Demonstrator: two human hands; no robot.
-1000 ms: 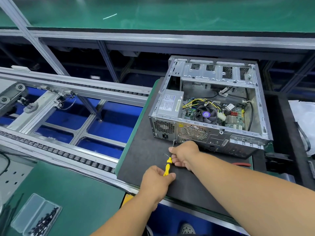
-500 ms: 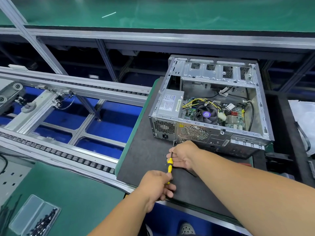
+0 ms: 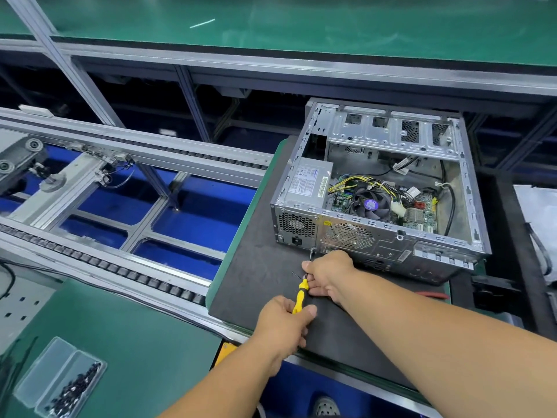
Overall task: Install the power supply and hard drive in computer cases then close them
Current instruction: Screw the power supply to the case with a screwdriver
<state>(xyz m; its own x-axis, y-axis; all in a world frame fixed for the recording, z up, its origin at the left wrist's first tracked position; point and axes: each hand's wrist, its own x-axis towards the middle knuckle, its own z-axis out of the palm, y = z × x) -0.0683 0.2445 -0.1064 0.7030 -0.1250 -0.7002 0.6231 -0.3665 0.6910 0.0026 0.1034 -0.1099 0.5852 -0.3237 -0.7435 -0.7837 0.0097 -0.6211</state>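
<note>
Little moved | screwdriver (image 3: 300,297) tip toward case (image 3: 376,233) rear | left hand (image 3: 284,324) grips handle | right hand (image 3: 327,273) pinches shaft

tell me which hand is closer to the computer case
Right. The right hand sits just below the computer case, at its rear panel; the left hand grips the screwdriver handle farther back.

Clear screw box (image 3: 58,384) beside conveyor (image 3: 120,164)

Bare grey sheet metal is gleaming dully on the computer case (image 3: 388,233), sitting on a matt, faintly rough black mat (image 3: 259,276), while left of the case a clear glossy plastic box (image 3: 60,378) is lying on smooth green matting (image 3: 135,342).
</note>
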